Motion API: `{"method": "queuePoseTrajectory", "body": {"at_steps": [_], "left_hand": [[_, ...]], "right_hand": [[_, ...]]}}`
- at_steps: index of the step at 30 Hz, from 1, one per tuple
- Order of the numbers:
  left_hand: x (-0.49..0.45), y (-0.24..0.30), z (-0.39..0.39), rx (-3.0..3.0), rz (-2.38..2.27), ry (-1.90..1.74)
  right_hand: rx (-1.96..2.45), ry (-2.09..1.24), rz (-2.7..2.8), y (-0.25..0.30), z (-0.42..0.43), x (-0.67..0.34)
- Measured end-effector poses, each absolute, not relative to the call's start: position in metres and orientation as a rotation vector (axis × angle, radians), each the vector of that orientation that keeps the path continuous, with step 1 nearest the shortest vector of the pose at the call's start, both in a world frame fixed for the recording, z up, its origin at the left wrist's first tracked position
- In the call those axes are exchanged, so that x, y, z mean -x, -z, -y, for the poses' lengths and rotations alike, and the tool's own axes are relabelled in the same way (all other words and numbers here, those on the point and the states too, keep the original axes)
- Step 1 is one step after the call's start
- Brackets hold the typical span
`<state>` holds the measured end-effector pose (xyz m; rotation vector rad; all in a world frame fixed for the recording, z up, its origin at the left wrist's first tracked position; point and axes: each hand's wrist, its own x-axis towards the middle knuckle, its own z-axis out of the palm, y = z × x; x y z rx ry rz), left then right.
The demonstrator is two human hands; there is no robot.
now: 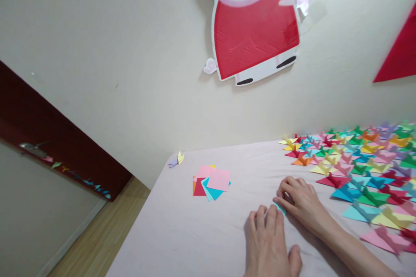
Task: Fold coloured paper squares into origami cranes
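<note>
A small piece of teal paper lies on the pale cloth surface, mostly covered by my two hands. My left hand rests palm down at its near side, fingers stretched forward and the thumb apart. Its fingertips touch the paper's edge. From the right, my right hand reaches in with curled fingers, its thumb and forefinger at the paper's far end. How far the paper is folded is hidden. Left of the hands sits a loose pile of coloured paper squares, in pink, red, blue, orange and yellow.
Many folded paper cranes stand in rows along the right side. Two small folded pieces, one yellow and one lilac, lie at the far left corner. Behind is a wall with a red-bodied cartoon cutout; a dark door is at left.
</note>
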<state>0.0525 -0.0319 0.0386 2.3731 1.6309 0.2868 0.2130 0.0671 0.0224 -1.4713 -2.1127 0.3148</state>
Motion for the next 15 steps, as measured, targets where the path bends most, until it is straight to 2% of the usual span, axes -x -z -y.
{"method": "queuePoseTrajectory", "body": {"at_steps": [8,15], "left_hand": [[-0.051,-0.034,0.030,-2.474,-1.677,-0.226],[-0.051,-0.040,0.021,-2.429,-1.611,-0.257]], "right_hand": [[1.495,-0.192,2.016,-0.006,-0.073,-0.213],[1.359,-0.348,1.917,-0.009,-0.071,-0.220]]}}
